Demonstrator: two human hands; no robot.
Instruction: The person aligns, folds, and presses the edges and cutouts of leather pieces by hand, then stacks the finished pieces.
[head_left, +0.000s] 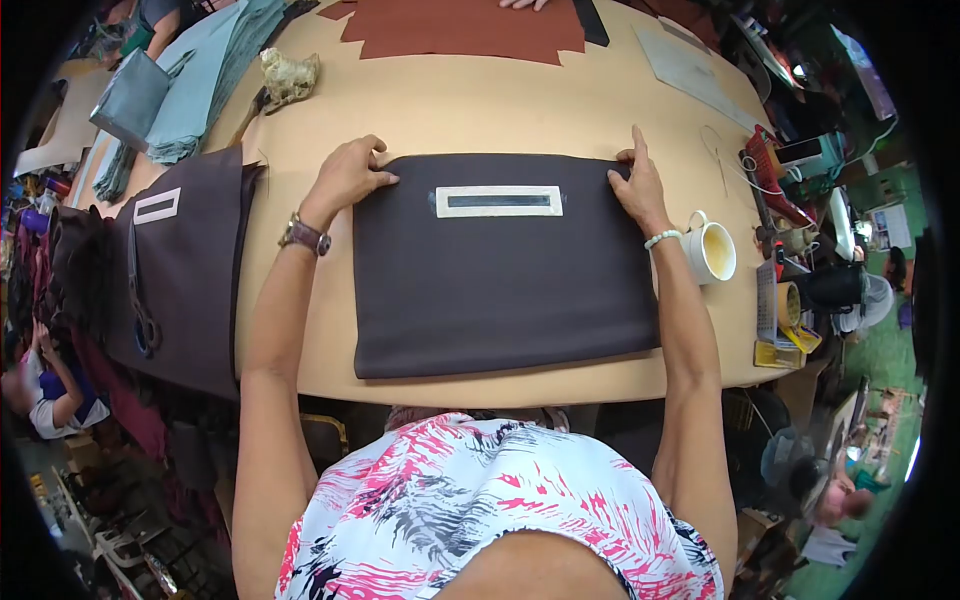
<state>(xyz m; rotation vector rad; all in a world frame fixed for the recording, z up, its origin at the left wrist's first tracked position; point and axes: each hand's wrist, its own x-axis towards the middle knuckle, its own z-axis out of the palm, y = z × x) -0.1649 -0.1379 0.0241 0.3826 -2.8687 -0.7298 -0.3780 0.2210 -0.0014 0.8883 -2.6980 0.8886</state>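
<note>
A dark brown folded panel point(505, 290), leather or fabric, lies flat in front of me. Near its top edge sits a pale rectangular frame point(498, 201) around a dark slot. My left hand point(345, 180) is at the panel's upper left corner, thumb touching the edge and index finger bent away from it. At the opposite upper corner, my right hand point(640, 188) has its thumb on the panel and its index finger stretched out. Both hands look open, though some fingers are hidden.
Left of me, another dark panel point(190, 270) carries a similar frame and scissors point(142, 300). A mug point(712, 250) stands beside my right wrist. Farther off are a small figurine point(289, 78), reddish-brown sheets point(460, 30) with another person's hand, a red basket point(775, 180) and grey-blue sheets point(210, 75).
</note>
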